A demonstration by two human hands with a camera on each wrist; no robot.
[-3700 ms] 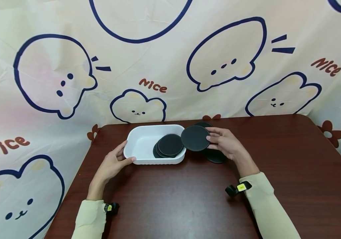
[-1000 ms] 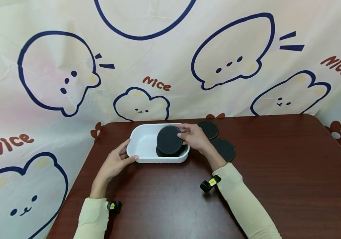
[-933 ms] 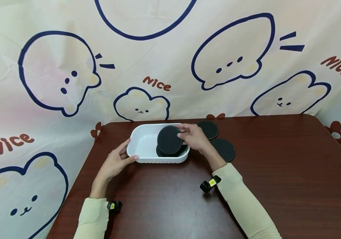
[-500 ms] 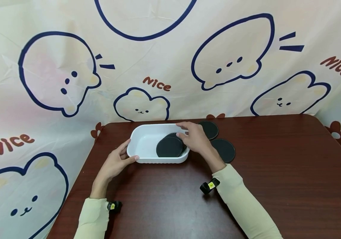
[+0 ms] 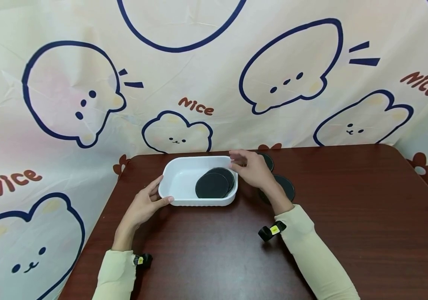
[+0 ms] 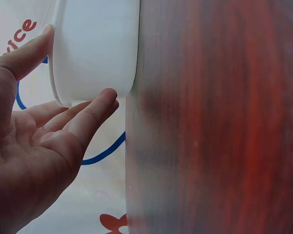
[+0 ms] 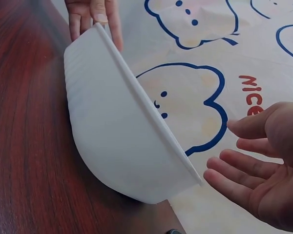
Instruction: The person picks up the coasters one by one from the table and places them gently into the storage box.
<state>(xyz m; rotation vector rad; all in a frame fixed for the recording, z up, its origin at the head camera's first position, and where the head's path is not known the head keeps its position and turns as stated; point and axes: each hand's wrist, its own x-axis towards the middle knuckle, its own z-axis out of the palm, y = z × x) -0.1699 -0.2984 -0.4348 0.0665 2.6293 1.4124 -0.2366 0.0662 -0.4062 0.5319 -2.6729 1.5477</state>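
A white rectangular plastic tub point(image 5: 178, 177) with rounded corners stands near the table's back edge. My left hand point(image 5: 143, 209) holds its left end, thumb at the rim and fingers against the side wall, as the left wrist view also shows. Inside, at the right end, round black coasters point(image 5: 212, 186) lie overlapping; how many are beneath is hidden. My right hand point(image 5: 253, 170) hovers by the tub's right rim, fingers spread loosely and nothing in them. In the right wrist view that hand point(image 7: 263, 170) is apart from the tub wall point(image 7: 117, 126).
Right of the tub, two more black coasters lie on the dark wooden table point(image 5: 214, 250), a front one point(image 5: 287, 187) and a back one point(image 5: 269, 161), both partly hidden by my right hand and wrist. A cloth with cartoon drawings point(image 5: 176, 83) hangs behind the table.
My right hand brought a coaster from the right into the tub and let it go onto the others. It has since drawn back rightward past the rim. My left hand stays on the tub.
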